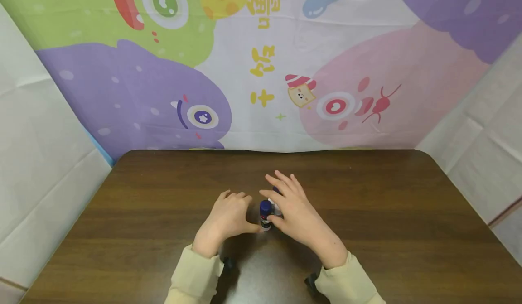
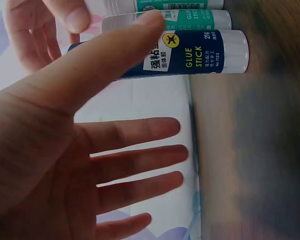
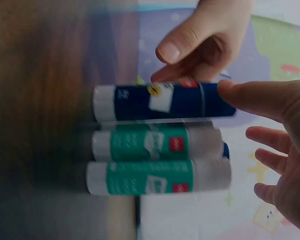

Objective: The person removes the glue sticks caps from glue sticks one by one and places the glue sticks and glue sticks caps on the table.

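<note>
Cream sleeves [image 1: 195, 272] reach up from the lower edge of the head view, each ending at a bare wrist. Beyond them, the left hand [image 1: 227, 217] and the right hand [image 1: 297, 213] stand on either side of a close group of glue sticks, upright on the brown wood-grain table [image 1: 379, 231] with their pale bases down. Foremost is a navy glue stick [image 1: 265, 209], its label reading "GLUE STICK", 21g and No.7122 in the left wrist view. Just beside it, toward the right hand, are two green glue sticks [image 3: 127, 177] with whitish caps. Part of another navy item [image 3: 226, 150] shows behind them, mostly hidden.

Left fingers are straight and spread, the grip wide, with the thumb near the navy glue stick. Right fingers are extended too, thumb well apart from them, its tip at the navy cap; contact is hard to tell for either thumb. Neither hand grasps anything.

Behind the table hangs a cloth backdrop [image 1: 187, 77] printed with green, purple and pink one-eyed monsters and yellow Chinese characters; white panels [image 1: 36, 136] flank it.
</note>
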{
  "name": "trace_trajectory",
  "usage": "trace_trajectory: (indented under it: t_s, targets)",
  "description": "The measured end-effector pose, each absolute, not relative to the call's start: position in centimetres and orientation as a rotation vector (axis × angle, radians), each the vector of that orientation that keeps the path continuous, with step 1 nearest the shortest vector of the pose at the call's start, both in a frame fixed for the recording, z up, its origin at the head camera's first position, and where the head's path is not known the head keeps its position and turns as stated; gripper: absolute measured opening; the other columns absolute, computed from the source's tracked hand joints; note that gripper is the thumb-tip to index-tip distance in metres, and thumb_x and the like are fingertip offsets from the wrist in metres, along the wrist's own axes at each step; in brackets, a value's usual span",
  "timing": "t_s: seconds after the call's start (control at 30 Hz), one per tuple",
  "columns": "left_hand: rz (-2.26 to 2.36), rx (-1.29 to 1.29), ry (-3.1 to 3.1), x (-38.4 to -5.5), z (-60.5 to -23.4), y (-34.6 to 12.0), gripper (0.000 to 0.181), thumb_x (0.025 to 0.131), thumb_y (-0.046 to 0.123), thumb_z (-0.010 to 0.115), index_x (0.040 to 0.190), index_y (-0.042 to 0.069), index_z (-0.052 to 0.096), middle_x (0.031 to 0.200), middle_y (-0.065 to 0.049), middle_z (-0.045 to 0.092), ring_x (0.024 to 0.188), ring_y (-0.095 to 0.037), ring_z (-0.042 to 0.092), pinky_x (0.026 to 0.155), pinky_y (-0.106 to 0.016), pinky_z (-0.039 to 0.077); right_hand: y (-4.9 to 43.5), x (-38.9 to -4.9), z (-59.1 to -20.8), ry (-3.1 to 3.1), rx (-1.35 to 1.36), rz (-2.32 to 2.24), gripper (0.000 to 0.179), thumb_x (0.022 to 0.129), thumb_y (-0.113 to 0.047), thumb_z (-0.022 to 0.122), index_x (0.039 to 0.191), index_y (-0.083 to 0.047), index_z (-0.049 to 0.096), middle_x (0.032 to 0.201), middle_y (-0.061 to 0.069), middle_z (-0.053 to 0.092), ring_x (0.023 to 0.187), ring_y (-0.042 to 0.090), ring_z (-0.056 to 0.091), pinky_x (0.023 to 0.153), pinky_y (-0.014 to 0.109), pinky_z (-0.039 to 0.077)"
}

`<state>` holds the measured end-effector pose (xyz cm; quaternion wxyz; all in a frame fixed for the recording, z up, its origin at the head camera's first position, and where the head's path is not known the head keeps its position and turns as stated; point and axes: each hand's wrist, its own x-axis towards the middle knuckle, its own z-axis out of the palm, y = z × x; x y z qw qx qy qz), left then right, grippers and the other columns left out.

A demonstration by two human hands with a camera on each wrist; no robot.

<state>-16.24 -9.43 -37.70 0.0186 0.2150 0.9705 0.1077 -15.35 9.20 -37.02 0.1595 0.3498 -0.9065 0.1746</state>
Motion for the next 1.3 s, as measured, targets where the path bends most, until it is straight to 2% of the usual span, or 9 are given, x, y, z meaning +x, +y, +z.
trace_trajectory:
  t_s: [0.2, 0.43, 0.6, 0.83, 1.03, 1.17, 1.3]
  targets:
    - [0.345, 0.612, 2.968, -16.1, -37.5, -9.5, 0.066, 0.064, 0.051, 0.076, 0.111, 0.006, 0.062, 0.111, -0.008, 0.062, 0.106, -0.029, 0.056, 0.102, -0.054, 0.026, 8.2, -14.9, -37.6, -2.583, 1.052, 0.439, 0.059, 0.069, -0.015, 0.078, 0.123, -0.011, 0.054, 0.127, 0.006, 0.052, 0.127, 0.022, 0.039, 0.110, 0.048, 0.014]
    - [0.331, 0.601, 2.992, -15.8, -37.3, -9.6, 0.063, 0.062, 0.048, 0.077, 0.106, 0.005, 0.063, 0.103, -0.006, 0.063, 0.100, -0.029, 0.058, 0.101, -0.053, 0.028, 7.8, -14.9, -37.9, -2.587, 1.051, 0.423, 0.046, 0.070, -0.007, 0.076, 0.112, -0.010, 0.059, 0.108, 0.003, 0.059, 0.107, 0.019, 0.054, 0.107, 0.049, 0.021]
    - [0.315, 0.620, 2.999, -15.6, -37.2, -9.6, 0.062, 0.063, 0.047, 0.077, 0.106, 0.005, 0.062, 0.102, -0.006, 0.063, 0.100, -0.028, 0.058, 0.101, -0.053, 0.028, 7.7, -14.8, -38.0, -2.611, 1.061, 0.483, 0.035, 0.072, -0.003, 0.074, 0.103, -0.010, 0.058, 0.101, 0.001, 0.056, 0.101, 0.018, 0.056, 0.107, 0.049, 0.022]
    - [0.335, 0.657, 3.007, -15.4, -36.7, -9.4, 0.061, 0.063, 0.046, 0.078, 0.106, 0.005, 0.062, 0.105, -0.007, 0.063, 0.104, -0.029, 0.056, 0.103, -0.053, 0.025, 7.7, -14.7, -37.8, -2.645, 1.079, 0.538, 0.032, 0.075, -0.007, 0.073, 0.102, -0.011, 0.057, 0.104, -0.002, 0.056, 0.104, 0.015, 0.055, 0.109, 0.046, 0.018]
    - [0.342, 0.659, 3.012, -15.5, -36.5, -9.5, 0.058, 0.063, 0.043, 0.079, 0.105, 0.006, 0.063, 0.106, -0.007, 0.062, 0.107, -0.030, 0.054, 0.104, -0.052, 0.024, 8.0, -14.8, -37.5, -2.587, 1.070, 0.636, 0.031, 0.073, -0.007, 0.074, 0.099, -0.011, 0.058, 0.099, -0.003, 0.057, 0.101, 0.014, 0.055, 0.110, 0.042, 0.018]
    - [0.346, 0.697, 3.021, -15.5, -36.3, -9.6, 0.059, 0.064, 0.040, 0.079, 0.107, 0.004, 0.063, 0.107, -0.009, 0.062, 0.107, -0.030, 0.054, 0.105, -0.051, 0.024, 8.4, -15.0, -37.1, -2.514, 1.042, 0.664, 0.030, 0.073, -0.009, 0.075, 0.097, -0.013, 0.058, 0.095, -0.004, 0.057, 0.094, 0.013, 0.056, 0.109, 0.041, 0.023]
    - [0.360, 0.765, 3.083, -15.5, -36.2, -9.6, 0.050, 0.064, 0.038, 0.079, 0.100, 0.006, 0.064, 0.100, -0.006, 0.063, 0.103, -0.028, 0.055, 0.105, -0.051, 0.023, 8.7, -15.1, -36.8, -2.441, 0.991, 0.647, 0.032, 0.070, -0.013, 0.078, 0.096, -0.014, 0.059, 0.093, -0.005, 0.059, 0.091, 0.011, 0.057, 0.101, 0.037, 0.035]
